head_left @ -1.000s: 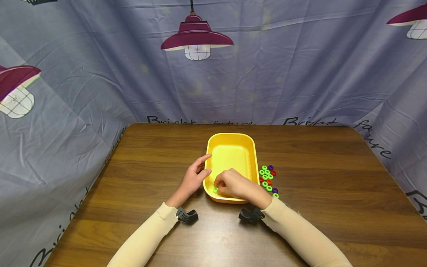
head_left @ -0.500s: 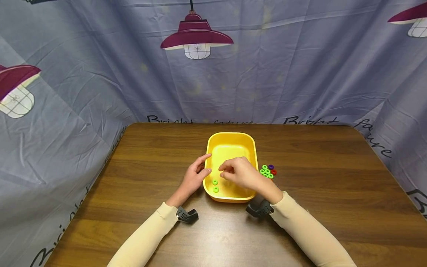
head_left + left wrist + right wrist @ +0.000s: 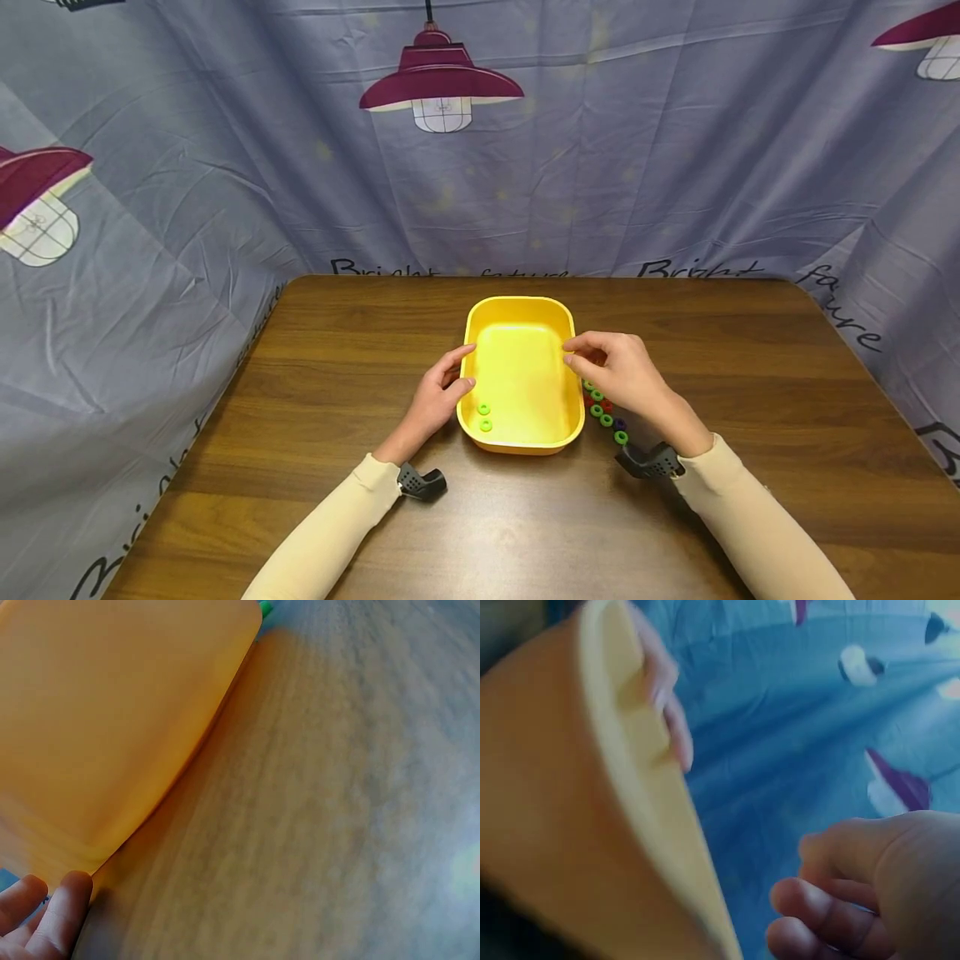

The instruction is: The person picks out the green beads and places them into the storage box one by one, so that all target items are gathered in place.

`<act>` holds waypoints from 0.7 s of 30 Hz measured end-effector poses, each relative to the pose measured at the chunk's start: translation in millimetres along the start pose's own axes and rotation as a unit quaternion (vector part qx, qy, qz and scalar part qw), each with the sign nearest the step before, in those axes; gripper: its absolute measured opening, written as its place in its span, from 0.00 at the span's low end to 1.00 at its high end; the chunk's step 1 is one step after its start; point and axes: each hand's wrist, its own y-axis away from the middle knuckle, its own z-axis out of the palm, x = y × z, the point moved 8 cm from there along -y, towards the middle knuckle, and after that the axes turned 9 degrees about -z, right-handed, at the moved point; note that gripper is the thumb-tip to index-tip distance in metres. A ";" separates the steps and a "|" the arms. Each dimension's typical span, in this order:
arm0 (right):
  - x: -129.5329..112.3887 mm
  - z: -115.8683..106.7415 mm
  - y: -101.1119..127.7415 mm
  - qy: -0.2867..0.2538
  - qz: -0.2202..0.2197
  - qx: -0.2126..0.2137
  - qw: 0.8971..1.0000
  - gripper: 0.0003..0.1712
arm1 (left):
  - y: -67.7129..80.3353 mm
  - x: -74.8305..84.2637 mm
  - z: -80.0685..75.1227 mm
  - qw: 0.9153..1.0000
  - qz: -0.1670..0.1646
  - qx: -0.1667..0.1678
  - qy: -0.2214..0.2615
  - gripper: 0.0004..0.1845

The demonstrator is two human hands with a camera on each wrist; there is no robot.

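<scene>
A yellow tub stands mid-table, with two small green rings near its front-left corner. My left hand holds the tub's left rim, thumb and index tips hooked over it. In the right wrist view, fingertips lap over the far wall. Above the tub's right rim, my right hand has thumb and index apart, nothing visible between them. Beneath that hand lies a cluster of green, red and purple rings, partly hidden by it.
The tub and loose rings sit on a brown wooden table. A patterned curtain hangs behind it and at both sides. Each wrist carries a black mount, such as the right mount.
My right hand has let go of a green ring in the tub's front-left corner, then moved right, over the right rim to the loose rings. My left hand has stayed on the tub.
</scene>
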 end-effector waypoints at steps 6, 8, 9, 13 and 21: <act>39.2 -14.8 28.5 0.032 0.040 0.000 0.999 0.07 | 1.0 2.0 -1.8 1.000 0.000 0.000 0.003 0.29; 49.2 -14.4 36.6 0.040 0.051 -0.012 0.998 0.07 | 0.5 1.9 -2.8 1.000 0.001 0.002 0.003 0.29; 53.7 -13.6 40.0 0.044 0.056 -0.018 0.997 0.07 | 0.3 1.8 -3.1 1.000 0.001 0.002 0.003 0.29; 66.8 -5.8 49.7 0.052 0.063 -0.041 0.996 0.06 | -0.1 0.7 -4.0 1.000 0.002 0.004 -0.001 0.29; 77.5 8.3 59.3 0.048 0.071 -0.068 0.994 0.04 | 2.3 0.7 0.6 1.000 -0.001 0.000 0.000 0.29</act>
